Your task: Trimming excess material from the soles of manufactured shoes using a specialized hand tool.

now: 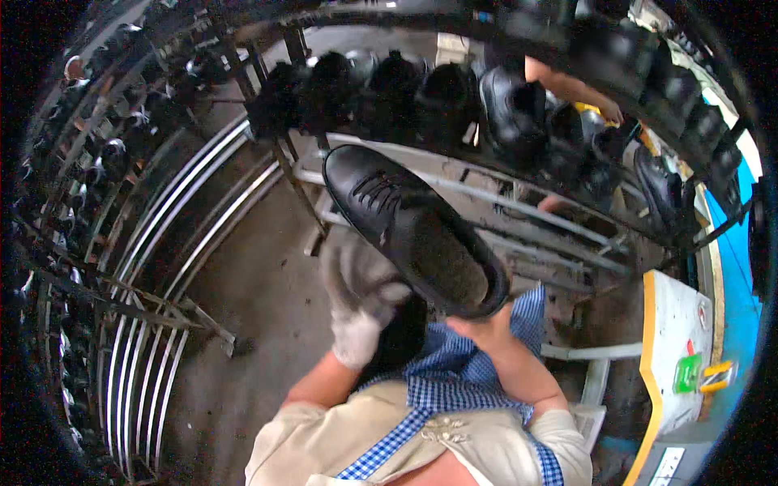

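Head view: gripping a black lace-up shoe (405,231) by its heel end with the bare right hand (488,326), raised in front of the body. Toe pointing up and to the left, laces and opening turned toward the camera. Pinching the heel with the right fingers, partly hidden behind it. Holding the left hand (356,279), in a pale glove, close beside the shoe's left edge; cannot tell, through the blur, spread fingers from pressed ones, or touching from just short of it. Between both hands, a dark shape (405,328), too unclear to name. Wearing a blue-and-white checked apron (470,356) over a beige top (324,437). Facing, past the toe, a row of black shoes (395,89) on a rack. Behind that row, toward the right, a co-worker's bare arm (567,85). Off to the left, a rack with shiny metal bars (190,182) above a dull brownish floor (251,324). At far right, a white panel (668,324) with a yellow edge, bearing a green item (687,374) beside a yellow one (717,377).
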The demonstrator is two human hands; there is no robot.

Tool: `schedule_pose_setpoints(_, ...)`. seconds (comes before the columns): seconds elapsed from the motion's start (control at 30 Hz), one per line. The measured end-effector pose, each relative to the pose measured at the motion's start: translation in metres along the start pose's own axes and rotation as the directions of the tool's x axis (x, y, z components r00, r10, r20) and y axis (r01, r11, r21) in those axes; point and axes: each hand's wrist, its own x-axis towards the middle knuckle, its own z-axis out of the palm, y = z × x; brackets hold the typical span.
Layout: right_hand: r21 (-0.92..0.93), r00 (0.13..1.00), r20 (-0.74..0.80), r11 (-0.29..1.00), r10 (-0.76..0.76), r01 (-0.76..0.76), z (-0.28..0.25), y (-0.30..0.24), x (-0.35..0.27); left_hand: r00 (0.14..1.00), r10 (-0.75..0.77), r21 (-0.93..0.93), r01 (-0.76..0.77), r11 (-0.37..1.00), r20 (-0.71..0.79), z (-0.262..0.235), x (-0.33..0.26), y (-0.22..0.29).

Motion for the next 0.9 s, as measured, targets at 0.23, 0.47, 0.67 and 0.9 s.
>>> schedule_pose_setpoints(0.23,-0.095,0.963,0.021,0.958,-0.27,0.271,0.044,0.007,0.047,0.958,0.226,-0.297,-0.167,0.94,0.177,0.038,0.006,0.036)
schedule_pose_setpoints(0.47,-0.313,0.863,0.134,0.805,-0.488,0.504,0.065,-0.034,0.09,0.735,0.622,0.511,-0.657,0.554,0.271,-0.001,0.073,0.078)
schedule_pose_setpoints(0.67,-0.13,0.922,0.273,0.939,-0.276,0.319,0.041,-0.027,0.056,0.799,0.523,0.687,-0.559,0.464,0.297,-0.014,0.171,0.16)
schedule_pose_setpoints(0.9,-0.213,0.973,0.226,0.973,-0.041,0.091,0.032,-0.008,0.026,0.871,0.285,0.809,-0.482,0.337,0.4,-0.018,0.297,0.224)
